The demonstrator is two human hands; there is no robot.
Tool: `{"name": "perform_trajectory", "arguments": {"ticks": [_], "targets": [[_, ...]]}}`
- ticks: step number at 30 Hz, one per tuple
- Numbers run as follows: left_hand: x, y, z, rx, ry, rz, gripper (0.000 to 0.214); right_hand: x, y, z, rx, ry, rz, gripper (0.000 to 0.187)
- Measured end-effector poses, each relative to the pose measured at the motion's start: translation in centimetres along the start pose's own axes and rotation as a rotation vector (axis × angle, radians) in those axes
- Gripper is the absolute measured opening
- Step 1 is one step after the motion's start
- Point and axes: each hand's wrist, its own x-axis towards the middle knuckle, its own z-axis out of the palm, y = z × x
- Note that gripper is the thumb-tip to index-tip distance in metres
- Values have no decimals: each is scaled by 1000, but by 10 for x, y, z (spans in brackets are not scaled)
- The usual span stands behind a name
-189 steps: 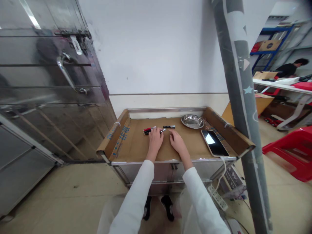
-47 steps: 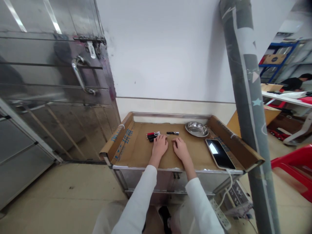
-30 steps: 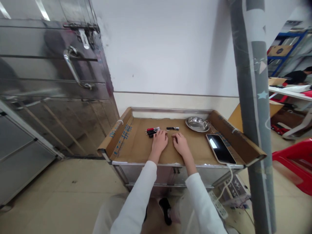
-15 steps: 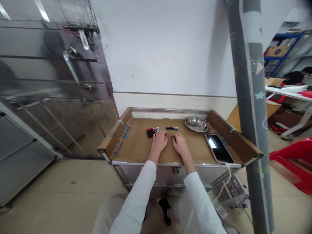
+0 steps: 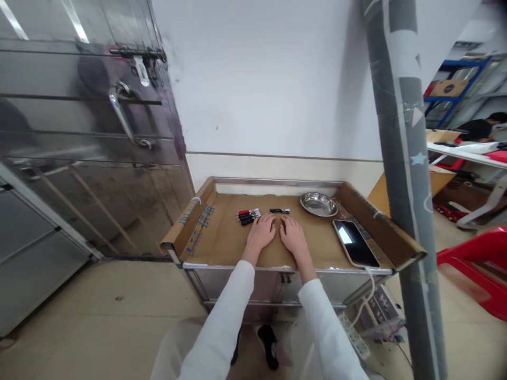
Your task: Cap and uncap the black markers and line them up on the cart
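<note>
My left hand [image 5: 261, 232] lies palm down on the cardboard, fingers stretched out and holding nothing. Just beyond its fingertips, to the left, is a row of several slim red and black pieces [image 5: 247, 215] that look like markers with pale ends. My right hand [image 5: 292, 234] rests flat beside it, also with nothing in it. A single black marker-like piece [image 5: 279, 210] with a pale end lies past the fingertips, between the two hands and a little apart from them. The small print on these pieces is too small to read.
A round steel dish [image 5: 319, 204] stands at the back right of the cardboard-lined cart top [image 5: 222, 248]. A phone [image 5: 355, 243] with a white cable lies at the right. Folded cardboard sides [image 5: 190, 221] edge the top. A wrapped grey pole [image 5: 407, 184] rises at the right.
My left hand has drawn slightly right, away from the row of marker-like pieces, and its fingers lie flatter. My right hand's fingers have straightened out. The view has shifted slightly.
</note>
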Motion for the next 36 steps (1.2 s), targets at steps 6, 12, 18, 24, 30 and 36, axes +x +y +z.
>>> {"name": "perform_trajectory", "arguments": {"ticks": [6, 12, 18, 24, 30, 36], "targets": [[3, -2, 5, -41, 19, 54, 46, -1, -1, 2, -16, 14, 10, 41], [7, -4, 7, -53, 24, 78, 39, -2, -5, -3, -77, 22, 41, 49], [11, -3, 5, -86, 62, 61, 38, 2, -13, -8, -172, -19, 87, 50], [19, -8, 13, -110, 33, 63, 31, 12, -17, -5, -199, -22, 108, 48], [17, -5, 8, -70, 42, 98, 21, 14, -15, -8, -159, -13, 85, 36], [16, -6, 7, -73, 18, 126, 17, 12, -13, -7, -124, 15, 64, 44]]}}
